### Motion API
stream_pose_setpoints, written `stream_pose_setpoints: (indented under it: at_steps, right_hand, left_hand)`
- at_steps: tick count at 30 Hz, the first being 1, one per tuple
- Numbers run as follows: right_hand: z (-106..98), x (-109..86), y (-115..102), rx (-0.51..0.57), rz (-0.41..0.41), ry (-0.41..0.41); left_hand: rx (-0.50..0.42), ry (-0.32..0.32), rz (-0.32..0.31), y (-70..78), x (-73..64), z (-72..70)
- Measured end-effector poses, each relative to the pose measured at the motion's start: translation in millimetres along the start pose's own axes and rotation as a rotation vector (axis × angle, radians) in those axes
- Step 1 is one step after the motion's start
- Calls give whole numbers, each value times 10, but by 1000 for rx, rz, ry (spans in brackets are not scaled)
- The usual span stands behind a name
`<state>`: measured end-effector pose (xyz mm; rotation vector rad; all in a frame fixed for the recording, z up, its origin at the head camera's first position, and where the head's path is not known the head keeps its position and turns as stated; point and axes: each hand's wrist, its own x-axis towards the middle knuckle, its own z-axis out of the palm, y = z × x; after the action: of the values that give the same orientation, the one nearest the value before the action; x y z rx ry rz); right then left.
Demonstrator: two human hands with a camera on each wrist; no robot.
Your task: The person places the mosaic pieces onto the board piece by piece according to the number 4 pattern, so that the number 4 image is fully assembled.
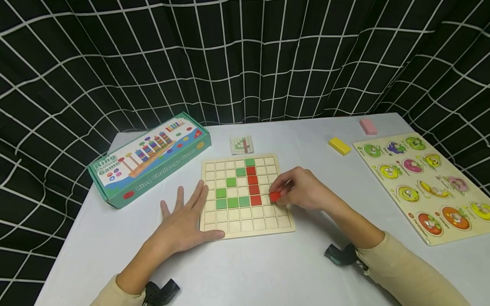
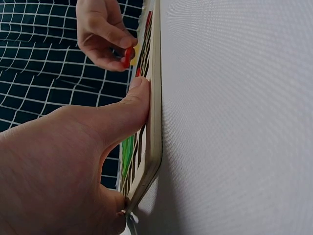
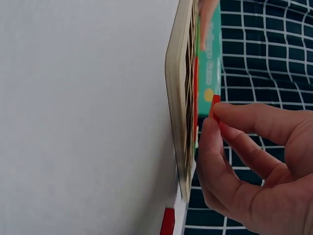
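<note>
A square wooden grid board (image 1: 246,226) lies on the white table, with several green tiles (image 1: 232,202) in stepped rows and several red tiles (image 1: 253,189) in one column. My left hand (image 1: 181,228) is spread at the board's left side, fingertips at its edge and thumb across the front left corner. Between thumb and fingers, my right hand (image 1: 304,189) pinches a red square tile (image 1: 274,197) over the board's right part. In the right wrist view this tile (image 3: 214,106) is tilted and raised off the board. Behind the board lies a small pattern card (image 1: 242,145) showing a similar grid.
A green Ring Challenge Game box (image 1: 153,161) stands at the left. To the right lie a yellow block (image 1: 339,145), a pink block (image 1: 368,126) and a fruit peg puzzle (image 1: 411,199). A black gridded curtain (image 1: 252,63) hangs behind the table.
</note>
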<state>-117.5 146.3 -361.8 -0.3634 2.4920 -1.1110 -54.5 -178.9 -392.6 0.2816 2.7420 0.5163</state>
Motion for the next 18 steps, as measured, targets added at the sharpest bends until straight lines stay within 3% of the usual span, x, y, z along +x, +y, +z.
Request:
stream_pose_setpoints:
  at_steps: [18]
  right_hand:
    - [178,-12,-164,-10,35,-35]
  left_hand:
    - [12,5,9,3,-13,-5]
